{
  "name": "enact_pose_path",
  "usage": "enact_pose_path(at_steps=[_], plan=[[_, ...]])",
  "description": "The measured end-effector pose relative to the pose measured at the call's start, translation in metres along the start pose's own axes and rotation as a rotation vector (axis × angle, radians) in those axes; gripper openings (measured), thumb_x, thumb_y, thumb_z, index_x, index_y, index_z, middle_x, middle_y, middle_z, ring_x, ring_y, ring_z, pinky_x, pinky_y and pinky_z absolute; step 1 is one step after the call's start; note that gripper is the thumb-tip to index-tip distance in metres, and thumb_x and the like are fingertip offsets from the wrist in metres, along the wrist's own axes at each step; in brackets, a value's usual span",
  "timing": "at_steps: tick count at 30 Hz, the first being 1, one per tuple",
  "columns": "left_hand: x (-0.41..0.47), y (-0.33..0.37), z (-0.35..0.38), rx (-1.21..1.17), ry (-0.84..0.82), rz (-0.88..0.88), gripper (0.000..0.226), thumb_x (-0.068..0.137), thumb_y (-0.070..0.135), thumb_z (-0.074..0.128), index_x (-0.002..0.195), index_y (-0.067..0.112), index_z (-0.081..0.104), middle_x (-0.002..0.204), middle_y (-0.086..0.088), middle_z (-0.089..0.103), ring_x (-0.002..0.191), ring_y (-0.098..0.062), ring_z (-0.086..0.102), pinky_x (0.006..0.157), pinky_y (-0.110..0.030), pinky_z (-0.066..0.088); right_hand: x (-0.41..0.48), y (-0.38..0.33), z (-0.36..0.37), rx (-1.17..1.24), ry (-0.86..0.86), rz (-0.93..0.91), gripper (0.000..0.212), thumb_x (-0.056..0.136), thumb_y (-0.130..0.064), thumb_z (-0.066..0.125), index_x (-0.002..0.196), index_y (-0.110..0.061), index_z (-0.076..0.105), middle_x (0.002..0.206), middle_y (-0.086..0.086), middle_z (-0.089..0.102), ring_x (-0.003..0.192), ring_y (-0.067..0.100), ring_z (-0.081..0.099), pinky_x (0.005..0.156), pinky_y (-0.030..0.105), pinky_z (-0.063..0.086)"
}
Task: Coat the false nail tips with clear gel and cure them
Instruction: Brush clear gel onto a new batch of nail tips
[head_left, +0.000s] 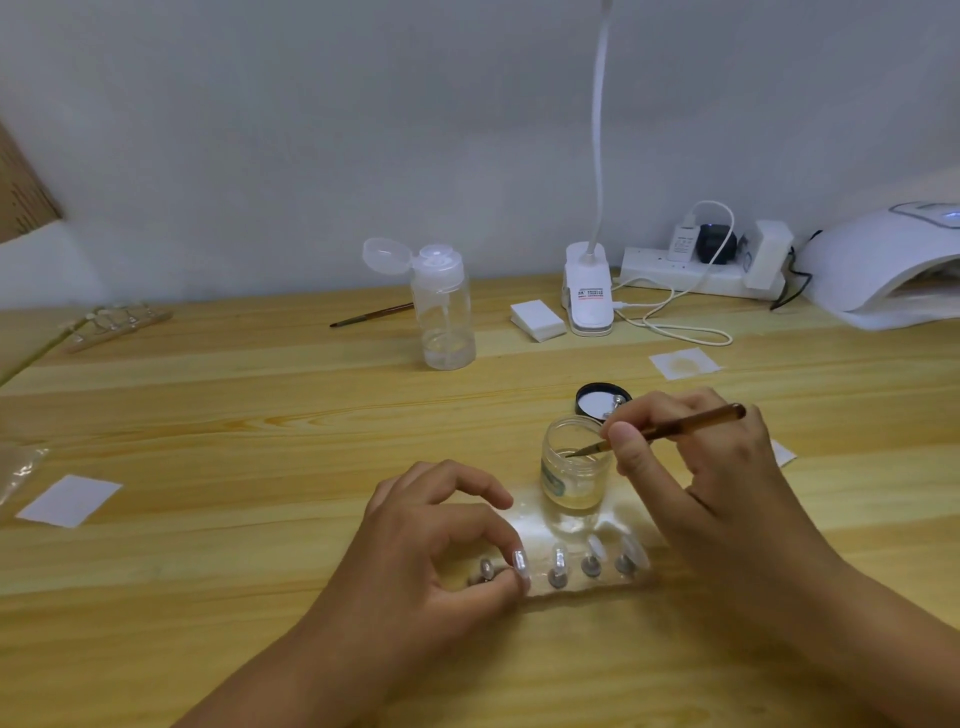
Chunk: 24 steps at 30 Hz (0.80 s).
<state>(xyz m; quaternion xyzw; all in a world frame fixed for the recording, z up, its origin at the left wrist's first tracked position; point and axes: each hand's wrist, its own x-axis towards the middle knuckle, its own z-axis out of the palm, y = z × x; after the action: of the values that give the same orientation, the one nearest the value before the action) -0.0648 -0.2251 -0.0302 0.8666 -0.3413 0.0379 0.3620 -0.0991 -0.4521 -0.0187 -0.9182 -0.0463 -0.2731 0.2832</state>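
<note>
Clear gel jar (574, 478) uncapped, right grip (701, 467) pinching brush (691, 422), left grip (441, 540) pinching nail-tip strip (592, 571)

Pump bottle (445, 312): upright, lid flipped open.
Power strip (655, 269): against wall — chargers plugged in.
Pad stack (537, 321): tabletop — beside clip lamp (588, 299).

- Pale wooden table (208, 571) fills the lower frame.
- Centre right: open glass jar (571, 478), with a black lid (589, 397) just behind it.
- Lower centre: clear strip of nail tips (582, 587), just in front of the jar.
- Upper centre: clear bottle (447, 317), thin brush (371, 315), stack of white pads (537, 319), clip lamp (589, 296).
- Upper right: power strip (670, 273), white curing lamp (878, 270).
- Left: paper square (70, 500), second strip (117, 322).
</note>
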Motion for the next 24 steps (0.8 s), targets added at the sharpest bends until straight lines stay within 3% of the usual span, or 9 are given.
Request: enact_pose_path(at_steps=[3,6,11,14,16,20,24], plan=[[0.000,-0.001,0.001,0.018,0.028,0.029,0.015,0.070,0.051,0.067,0.078,0.040,0.070,0.111,0.025,0.058,0.111,-0.004,0.053,0.096,-0.017,0.028,0.000,0.000,0.001,-0.033,-0.020,-0.004,0.024,0.094,-0.050,0.035,0.092,-0.039,0.056,0.088,-0.023,0.062,0.099,0.011,0.056,0.095,0.010,0.019],[0.000,0.002,0.002,0.119,0.092,0.179,0.006,0.076,0.042,0.067,0.075,0.037,0.069,0.104,0.022,0.060,0.104,-0.001,0.055,0.097,-0.025,0.030,-0.001,-0.001,0.001,-0.032,-0.036,0.003,0.024,0.094,-0.050,0.035,0.093,-0.040,0.056,0.090,-0.021,0.062,0.100,0.013,0.056,0.096,0.009,0.018],[0.001,0.006,0.001,0.197,0.125,0.310,0.010,0.078,0.034,0.065,0.074,0.028,0.071,0.102,0.015,0.064,0.098,-0.008,0.059,0.095,-0.035,0.035,-0.003,-0.004,0.003,0.009,-0.005,0.049,0.029,0.091,-0.053,0.035,0.092,-0.038,0.060,0.092,-0.021,0.060,0.101,0.014,0.049,0.095,0.008,0.022],[0.002,0.008,-0.001,0.184,0.151,0.321,0.007,0.076,0.029,0.067,0.073,0.024,0.072,0.097,0.015,0.067,0.096,-0.006,0.062,0.095,-0.039,0.039,-0.001,-0.008,-0.002,0.076,0.130,-0.007,0.026,0.092,-0.042,0.043,0.085,-0.029,0.065,0.085,-0.019,0.062,0.095,0.010,0.057,0.095,0.033,0.035],[0.001,0.009,-0.002,0.140,0.187,0.305,0.003,0.073,0.024,0.074,0.074,0.022,0.072,0.094,0.017,0.069,0.095,-0.002,0.064,0.096,-0.041,0.041,-0.001,-0.010,-0.007,0.111,0.214,-0.037,0.023,0.091,-0.036,0.046,0.082,-0.027,0.065,0.082,-0.020,0.061,0.093,0.000,0.055,0.087,0.040,0.037],[0.000,0.011,-0.004,0.044,0.254,0.270,0.003,0.075,0.021,0.073,0.077,0.020,0.071,0.085,0.017,0.072,0.084,0.000,0.069,0.098,-0.039,0.042,-0.003,-0.012,-0.012,0.139,0.279,-0.038,0.019,0.088,-0.033,0.047,0.077,-0.031,0.063,0.080,-0.025,0.058,0.094,-0.005,0.050,0.084,0.036,0.034],[0.001,0.011,-0.005,-0.024,0.289,0.212,0.003,0.079,0.025,0.069,0.077,0.022,0.069,0.079,0.018,0.070,0.075,-0.001,0.068,0.098,-0.035,0.041,-0.004,-0.015,-0.014,0.134,0.295,-0.023,0.018,0.087,-0.035,0.046,0.075,-0.034,0.060,0.079,-0.018,0.059,0.092,0.011,0.050,0.084,0.029,0.035]])
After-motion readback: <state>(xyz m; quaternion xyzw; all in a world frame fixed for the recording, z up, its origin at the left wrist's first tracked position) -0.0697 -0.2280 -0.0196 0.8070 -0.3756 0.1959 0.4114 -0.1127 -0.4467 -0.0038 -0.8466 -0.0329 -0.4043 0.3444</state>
